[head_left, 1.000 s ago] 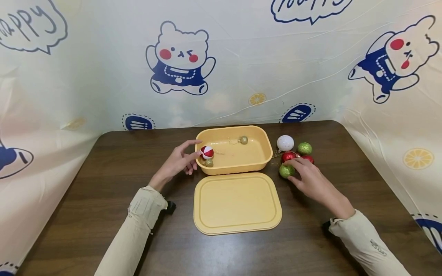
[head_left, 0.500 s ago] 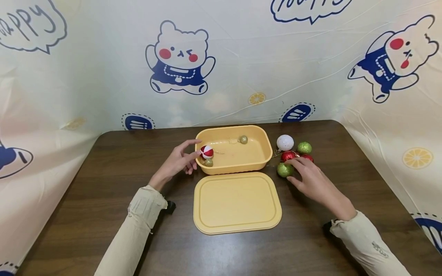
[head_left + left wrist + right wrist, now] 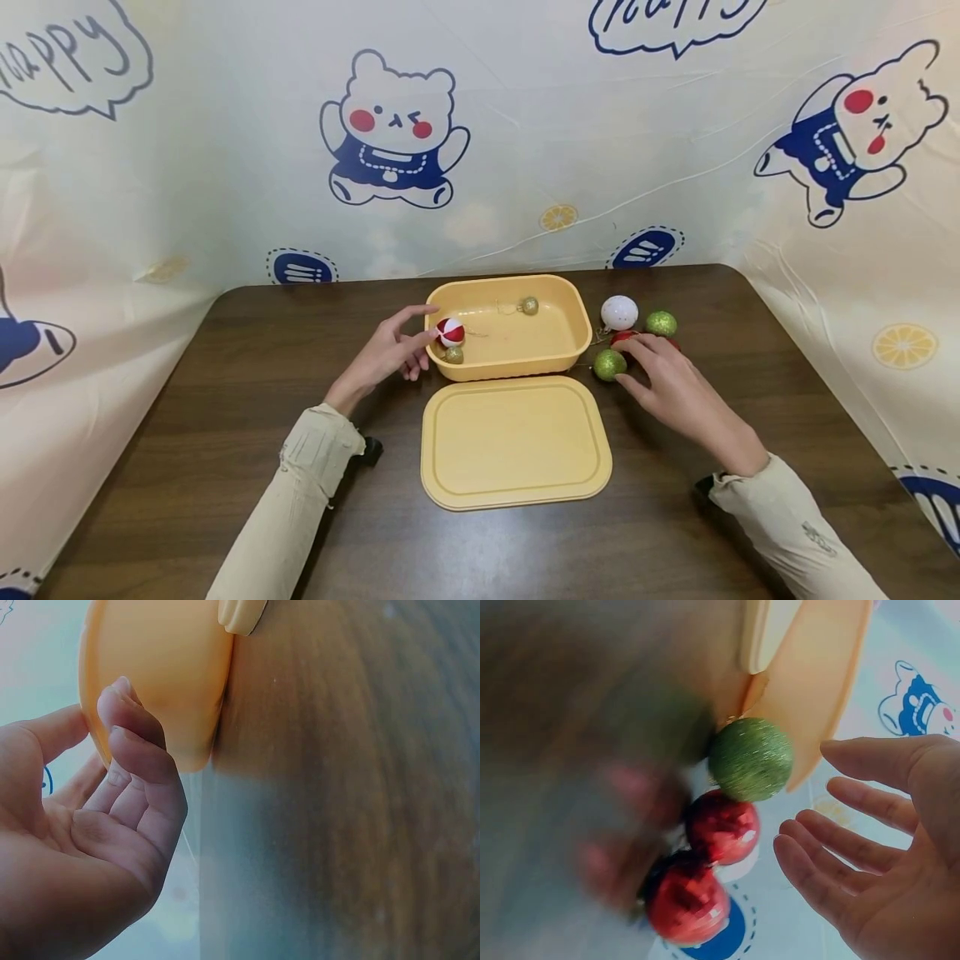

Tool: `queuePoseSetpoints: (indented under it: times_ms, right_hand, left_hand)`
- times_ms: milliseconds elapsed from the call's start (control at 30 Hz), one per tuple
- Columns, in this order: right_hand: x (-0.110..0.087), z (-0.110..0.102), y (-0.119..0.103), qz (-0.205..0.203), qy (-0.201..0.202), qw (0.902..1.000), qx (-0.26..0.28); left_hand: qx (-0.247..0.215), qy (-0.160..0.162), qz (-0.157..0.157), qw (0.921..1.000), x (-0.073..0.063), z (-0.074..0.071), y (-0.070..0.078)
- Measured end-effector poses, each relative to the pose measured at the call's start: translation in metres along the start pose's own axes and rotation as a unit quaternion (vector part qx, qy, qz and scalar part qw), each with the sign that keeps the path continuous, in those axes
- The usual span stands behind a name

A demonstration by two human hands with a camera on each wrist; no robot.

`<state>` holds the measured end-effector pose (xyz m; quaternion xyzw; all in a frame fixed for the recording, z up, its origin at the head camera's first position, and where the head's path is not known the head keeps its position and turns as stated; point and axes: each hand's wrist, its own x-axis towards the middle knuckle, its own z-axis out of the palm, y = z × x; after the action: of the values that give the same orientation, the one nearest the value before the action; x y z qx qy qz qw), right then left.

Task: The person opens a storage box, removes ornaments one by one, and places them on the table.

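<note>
A yellow box stands on the table, with a red-and-white ball ornament and two small gold ones inside. My left hand grips its left rim, thumb and a finger over the edge, the others curled outside. A glittery green ball ornament lies at the box's front right corner. Beside it hovers my right hand, fingers loosely extended; the right wrist view shows a gap between fingertips and ball. Two shiny red ball ornaments lie close by, partly hidden under that hand in the head view.
A yellow lid lies flat in front of the box. A speckled white ball ornament and a second green one sit to the right of the box. Printed cloth hangs behind the brown table.
The near green ball ornament has shifted left, closer to the box's corner. My right hand has moved slightly left behind it. My left hand stays on the rim.
</note>
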<state>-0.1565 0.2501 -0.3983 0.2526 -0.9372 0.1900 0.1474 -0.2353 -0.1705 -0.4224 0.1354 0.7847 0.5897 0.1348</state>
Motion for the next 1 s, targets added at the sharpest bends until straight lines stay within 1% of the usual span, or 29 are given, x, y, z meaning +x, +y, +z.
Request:
queuePoseSetpoints:
  times_ms: [133,367,600,767,1000]
  right_hand:
    - [0.009,0.0,-0.008,-0.015,0.01,0.9998,0.006]
    - [0.026,0.001,-0.023,-0.018,-0.006,0.9996,0.022]
    - [0.047,0.004,-0.037,-0.031,-0.008,0.9988,0.036]
    - [0.063,0.01,-0.047,-0.036,-0.013,0.998,0.05]
    - [0.081,0.023,-0.056,-0.04,-0.021,0.9965,0.07]
  left_hand:
    - [0.0,-0.001,0.002,1.0,0.0,0.0,-0.002]
    - [-0.004,0.002,-0.002,1.0,0.001,0.0,-0.003]
    - [-0.009,-0.002,0.002,1.0,-0.001,-0.001,-0.001]
    - [-0.011,-0.005,0.005,0.9999,-0.001,-0.002,-0.002]
    - [-0.007,-0.001,-0.003,1.0,0.0,-0.002,-0.002]
